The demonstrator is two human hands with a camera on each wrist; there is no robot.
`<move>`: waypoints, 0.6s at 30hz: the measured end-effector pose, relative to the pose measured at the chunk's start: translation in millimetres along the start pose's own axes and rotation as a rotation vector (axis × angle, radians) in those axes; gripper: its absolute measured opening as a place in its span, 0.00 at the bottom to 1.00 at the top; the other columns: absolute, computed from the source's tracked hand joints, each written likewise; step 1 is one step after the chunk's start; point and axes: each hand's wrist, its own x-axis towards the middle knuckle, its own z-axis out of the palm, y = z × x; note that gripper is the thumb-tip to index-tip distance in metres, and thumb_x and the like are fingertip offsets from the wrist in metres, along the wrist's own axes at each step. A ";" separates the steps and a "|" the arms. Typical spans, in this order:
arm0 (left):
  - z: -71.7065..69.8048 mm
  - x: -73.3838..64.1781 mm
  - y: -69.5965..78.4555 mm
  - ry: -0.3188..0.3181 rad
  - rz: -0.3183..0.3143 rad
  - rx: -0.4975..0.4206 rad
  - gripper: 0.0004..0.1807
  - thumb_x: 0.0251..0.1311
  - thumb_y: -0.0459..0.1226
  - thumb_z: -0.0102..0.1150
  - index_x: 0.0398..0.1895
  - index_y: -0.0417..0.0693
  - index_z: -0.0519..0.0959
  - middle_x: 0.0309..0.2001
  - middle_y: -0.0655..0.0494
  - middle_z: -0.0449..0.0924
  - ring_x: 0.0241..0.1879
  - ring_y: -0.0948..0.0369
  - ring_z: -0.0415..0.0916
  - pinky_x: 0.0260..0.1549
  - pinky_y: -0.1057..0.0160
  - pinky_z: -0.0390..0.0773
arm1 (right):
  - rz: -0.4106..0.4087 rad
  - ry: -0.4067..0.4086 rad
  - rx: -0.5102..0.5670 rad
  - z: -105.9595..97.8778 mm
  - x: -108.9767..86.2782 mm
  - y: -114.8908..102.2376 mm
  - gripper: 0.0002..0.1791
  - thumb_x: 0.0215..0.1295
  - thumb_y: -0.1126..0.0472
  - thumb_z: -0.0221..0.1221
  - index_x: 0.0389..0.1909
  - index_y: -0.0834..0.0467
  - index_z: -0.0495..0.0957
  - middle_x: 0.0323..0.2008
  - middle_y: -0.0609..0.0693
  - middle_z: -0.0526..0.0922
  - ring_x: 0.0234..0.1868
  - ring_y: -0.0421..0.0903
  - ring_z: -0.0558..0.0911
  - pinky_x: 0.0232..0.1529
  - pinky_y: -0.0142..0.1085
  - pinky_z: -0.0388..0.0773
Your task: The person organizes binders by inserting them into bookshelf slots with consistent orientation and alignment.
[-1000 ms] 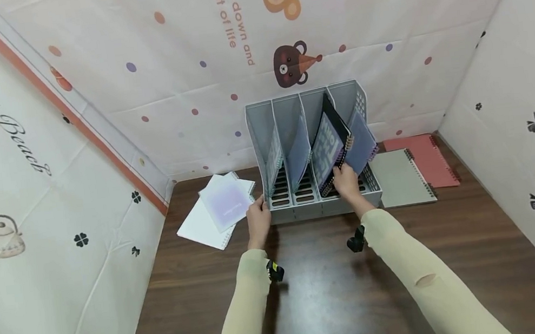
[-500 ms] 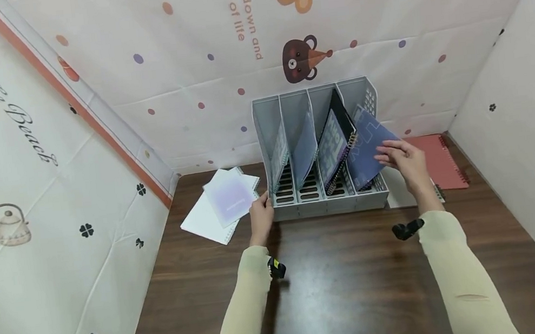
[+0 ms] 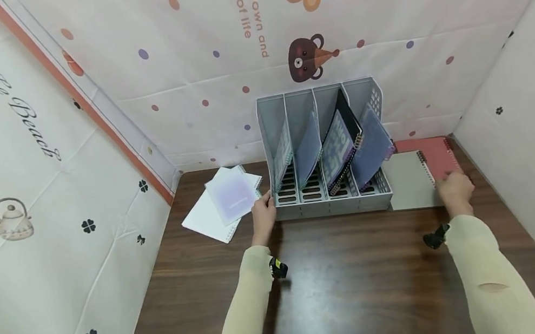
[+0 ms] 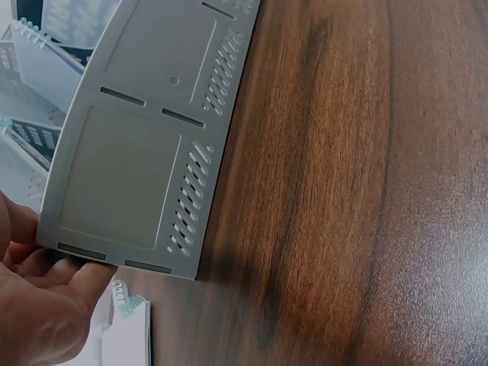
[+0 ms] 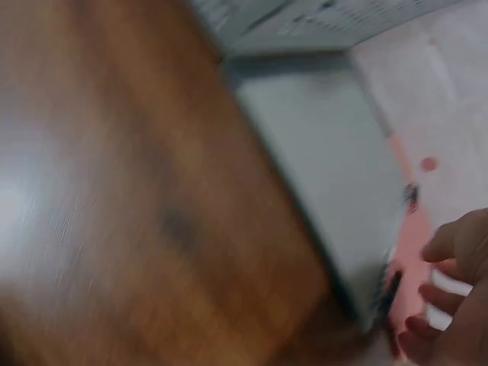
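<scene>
A grey file organizer (image 3: 330, 207) with upright slots stands against the back wall. My left hand (image 3: 264, 216) grips its front left corner; in the left wrist view the thumb (image 4: 19, 225) lies on the rim and the fingers curl under the side. Spiral notebooks lean in the slots, among them a blue notebook (image 3: 370, 148) at the right and a black-edged one (image 3: 339, 146) beside it. My right hand (image 3: 455, 191) hovers at the ringed edge of a grey-green notebook (image 3: 408, 179), which overlaps a red notebook (image 3: 435, 155). Its fingers (image 5: 438, 297) look loosely bent and hold nothing.
White and lilac notebooks (image 3: 231, 198) lie overlapped on the brown wooden table (image 3: 348, 278), left of the organizer. Printed cloth walls (image 3: 185, 126) close off the back and both sides.
My right hand has released the black-edged notebook, touched the blue one in the right slot, then moved right to the grey-green and red notebooks. My left hand stays on the organizer's corner.
</scene>
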 end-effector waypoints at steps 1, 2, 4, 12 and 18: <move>0.1 0.1 0.1 -0.005 0.000 -0.001 0.19 0.73 0.29 0.51 0.65 0.35 0.77 0.46 0.33 0.85 0.18 0.61 0.58 0.24 0.62 0.64 | -0.018 -0.032 -0.062 -0.1 0.4 6.2 0.25 0.74 0.64 0.44 0.64 0.78 0.66 0.60 0.81 0.68 0.61 0.79 0.65 0.61 0.66 0.61; 0.2 0.5 0.3 -0.005 0.004 -0.001 0.19 0.73 0.29 0.51 0.64 0.35 0.77 0.48 0.34 0.84 0.18 0.60 0.58 0.25 0.61 0.64 | -0.026 -0.059 -0.103 -0.5 0.4 10.9 0.25 0.74 0.64 0.44 0.63 0.79 0.65 0.60 0.82 0.67 0.61 0.80 0.64 0.61 0.67 0.61; 0.1 1.1 1.1 -0.005 0.012 0.002 0.19 0.73 0.29 0.51 0.64 0.34 0.77 0.48 0.33 0.84 0.19 0.60 0.60 0.26 0.61 0.65 | -0.031 -0.096 -0.120 -1.3 -0.2 17.5 0.25 0.72 0.65 0.43 0.63 0.78 0.64 0.58 0.83 0.66 0.59 0.80 0.66 0.57 0.68 0.65; -2.0 4.8 1.1 0.006 0.031 0.029 0.18 0.71 0.28 0.53 0.62 0.33 0.78 0.50 0.35 0.84 0.22 0.58 0.64 0.28 0.60 0.68 | -0.035 -0.167 -0.161 -4.8 -16.6 23.4 0.23 0.68 0.68 0.46 0.60 0.79 0.66 0.50 0.81 0.72 0.49 0.73 0.75 0.42 0.62 0.75; -4.9 -2.4 -0.2 0.040 0.011 0.027 0.21 0.74 0.28 0.49 0.68 0.32 0.73 0.48 0.32 0.82 0.29 0.49 0.75 0.33 0.55 0.75 | -0.016 -0.309 -0.188 -3.4 -52.9 21.0 0.24 0.67 0.67 0.53 0.54 0.84 0.67 0.37 0.75 0.78 0.36 0.64 0.80 0.32 0.54 0.78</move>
